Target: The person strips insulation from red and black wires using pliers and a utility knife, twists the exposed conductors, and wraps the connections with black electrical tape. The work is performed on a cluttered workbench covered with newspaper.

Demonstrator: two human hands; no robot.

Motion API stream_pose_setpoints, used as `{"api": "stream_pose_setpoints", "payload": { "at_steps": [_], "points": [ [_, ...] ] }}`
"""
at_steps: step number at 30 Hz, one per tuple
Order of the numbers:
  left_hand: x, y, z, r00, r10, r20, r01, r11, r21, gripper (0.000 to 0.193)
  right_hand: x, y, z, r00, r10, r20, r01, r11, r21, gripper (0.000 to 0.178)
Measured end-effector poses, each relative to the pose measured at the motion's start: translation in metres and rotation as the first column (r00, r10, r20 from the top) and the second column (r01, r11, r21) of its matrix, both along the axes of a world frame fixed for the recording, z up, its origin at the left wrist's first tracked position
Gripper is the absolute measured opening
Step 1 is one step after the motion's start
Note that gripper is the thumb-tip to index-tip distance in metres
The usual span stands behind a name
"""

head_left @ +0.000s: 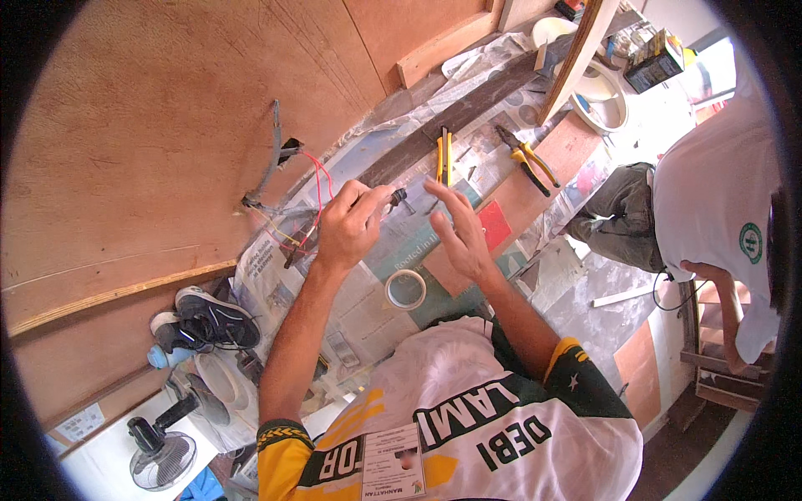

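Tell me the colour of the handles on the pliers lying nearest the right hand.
Yellow and black pliers, clearest in the head view.

Your left hand [349, 224], centre frame, pinches a small dark connector piece [398, 199] at its fingertips, held up off the floor. Red and yellow wires [311, 219] run from under that hand left to a hole in the plywood wall [288, 150], upper left of centre. Right hand [458, 234] just beside, fingers spread, holding nothing.

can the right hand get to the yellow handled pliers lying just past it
Probably yes: the right hand is open and empty, and the yellow-handled pliers lie uncovered just beyond its fingertips.
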State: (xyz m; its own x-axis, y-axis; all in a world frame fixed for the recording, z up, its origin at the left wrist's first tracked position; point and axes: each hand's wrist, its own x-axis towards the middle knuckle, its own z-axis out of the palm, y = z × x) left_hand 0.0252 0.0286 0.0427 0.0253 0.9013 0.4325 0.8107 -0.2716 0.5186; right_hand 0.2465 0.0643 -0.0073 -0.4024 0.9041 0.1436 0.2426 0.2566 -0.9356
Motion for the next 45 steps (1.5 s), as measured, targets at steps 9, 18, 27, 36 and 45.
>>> {"api": "stream_pose_setpoints", "payload": {
  "at_steps": [9, 18, 27, 36, 45],
  "points": [
    [-0.007, 0.006, 0.000, 0.990, -0.105, -0.090, 0.113, 0.989, 0.090, 0.032, -0.039, -0.003, -0.006, 0.981, -0.041, -0.192, -0.020, 0.951, -0.309, 0.023],
    [0.009, 0.012, 0.005, 0.979, -0.086, -0.186, 0.100, 0.993, 0.067, 0.024, -0.035, -0.037, 0.028, 0.911, -0.182, -0.370, -0.027, 0.868, -0.495, 0.029],
    [0.001, 0.008, 0.008, 0.992, -0.129, -0.007, 0.129, 0.991, -0.024, 0.021, -0.032, -0.002, -0.019, 0.985, -0.025, -0.168, -0.002, 0.987, -0.158, 0.015],
    [-0.007, 0.003, 0.010, 0.992, -0.117, 0.047, 0.124, 0.970, -0.208, 0.012, -0.039, 0.096, -0.013, 0.958, 0.209, 0.195, -0.286, 0.704, 0.650, 0.015],
    [0.000, 0.014, 0.012, 0.993, 0.036, 0.113, -0.003, 0.959, -0.282, 0.014, -0.014, 0.080, 0.042, 0.930, 0.210, 0.300, -0.366, 0.509, 0.779, 0.058]
  ]
}}
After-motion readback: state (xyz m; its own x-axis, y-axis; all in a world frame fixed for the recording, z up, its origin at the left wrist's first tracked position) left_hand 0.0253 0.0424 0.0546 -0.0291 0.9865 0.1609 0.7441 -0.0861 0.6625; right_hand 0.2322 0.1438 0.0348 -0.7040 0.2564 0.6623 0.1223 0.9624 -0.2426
